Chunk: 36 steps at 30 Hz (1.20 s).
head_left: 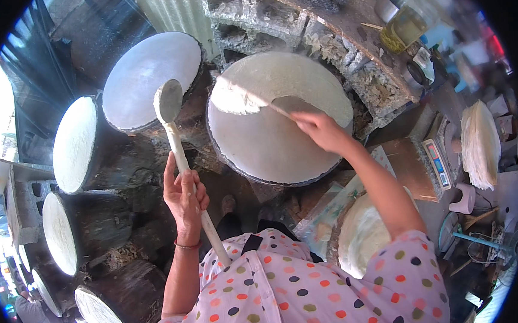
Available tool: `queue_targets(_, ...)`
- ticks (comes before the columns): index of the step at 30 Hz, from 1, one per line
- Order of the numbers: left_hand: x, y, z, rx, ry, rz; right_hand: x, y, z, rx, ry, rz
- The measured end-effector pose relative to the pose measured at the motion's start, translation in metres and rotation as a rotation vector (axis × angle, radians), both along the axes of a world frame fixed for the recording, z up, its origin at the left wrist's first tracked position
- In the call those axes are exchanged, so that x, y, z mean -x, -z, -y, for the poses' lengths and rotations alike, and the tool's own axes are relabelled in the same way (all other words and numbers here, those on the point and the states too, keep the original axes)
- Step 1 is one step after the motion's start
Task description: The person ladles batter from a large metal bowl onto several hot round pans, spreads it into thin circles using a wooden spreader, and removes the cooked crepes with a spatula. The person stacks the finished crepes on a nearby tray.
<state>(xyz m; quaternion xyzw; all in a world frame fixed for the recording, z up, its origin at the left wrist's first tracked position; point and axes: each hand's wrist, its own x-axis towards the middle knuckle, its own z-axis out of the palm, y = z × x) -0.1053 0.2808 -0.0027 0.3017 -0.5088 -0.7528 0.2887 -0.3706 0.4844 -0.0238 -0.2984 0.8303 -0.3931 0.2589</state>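
Note:
My left hand [186, 196] is wrapped round the pale stick handle of a long ladle [170, 101], its rounded bowl raised between two griddles. My right hand [320, 132] reaches over the large round griddle [270, 154] in front of me. It grips a thin, flat, grey-brown scraper [296, 105] against the surface; the fingers hide part of it. A thin whitish sheet, like batter or flatbread [236, 97], covers the griddle's far part, its edge ragged near the scraper. The near part looks smooth and pale grey.
Another round griddle [148, 79] stands at the far left. Several drum-like stands with white round tops [76, 144] line the left. Concrete blocks [261, 17] edge the back, below a jar of yellowish liquid [403, 29]. Stacked thin white sheets [480, 146] and a scale [437, 164] are at right.

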Motion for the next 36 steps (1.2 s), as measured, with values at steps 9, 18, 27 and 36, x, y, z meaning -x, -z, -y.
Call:
queue_targets(9, -0.004, 0.001, -0.011, 0.007, -0.006, -0.005, 0.002, -0.006, -0.023, 0.045, 0.049, -0.049)
queue_targets(18, -0.019, 0.003, -0.009, 0.022, 0.017, 0.027, -0.063, -0.017, -0.097, 0.056, -0.029, -0.043)
queue_targets(27, -0.012, 0.000, 0.026, -0.003, 0.204, -0.035, -0.156, -0.024, -0.090, -0.195, 0.076, -0.244)
queue_targets(36, -0.072, 0.000, 0.121, 0.004, 0.283, -0.021, -0.231, 0.084, 0.172, 0.508, 0.769, 0.034)
